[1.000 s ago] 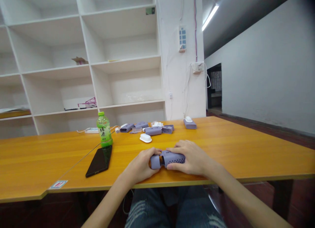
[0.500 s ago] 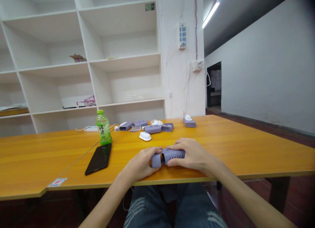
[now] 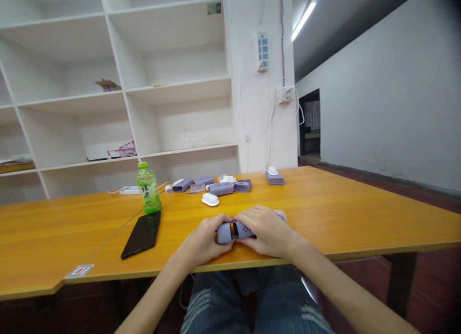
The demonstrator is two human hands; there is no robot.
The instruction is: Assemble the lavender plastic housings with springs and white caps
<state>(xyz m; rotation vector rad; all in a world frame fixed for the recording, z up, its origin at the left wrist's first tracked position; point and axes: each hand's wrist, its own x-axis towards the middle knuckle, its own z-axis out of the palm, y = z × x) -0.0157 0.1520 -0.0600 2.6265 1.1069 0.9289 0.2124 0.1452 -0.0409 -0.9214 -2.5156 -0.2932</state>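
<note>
Close to the table's front edge, my left hand (image 3: 206,239) is closed around a short lavender plastic end piece (image 3: 224,233). My right hand (image 3: 268,232) wraps over a longer lavender plastic housing with small holes (image 3: 245,229), whose far end sticks out past the knuckles. The two lavender parts lie end to end, and a dark gap shows between them. Both fingertips and thumbs press near this gap. Beyond my hands, a white oval plastic cap (image 3: 210,199) rests on the table.
Several lavender housings (image 3: 221,189) and white bits lie along the back. Another lavender box (image 3: 274,178) with a white top stands at back right. To the left are a green tea bottle (image 3: 148,190), a black phone (image 3: 141,234) and a white power strip (image 3: 129,191). Shelves (image 3: 180,151) stand behind.
My right hand has slid left along the housing towards the end piece, so more of its far end shows. The gap between the parts looks narrower. The view has shifted slightly.
</note>
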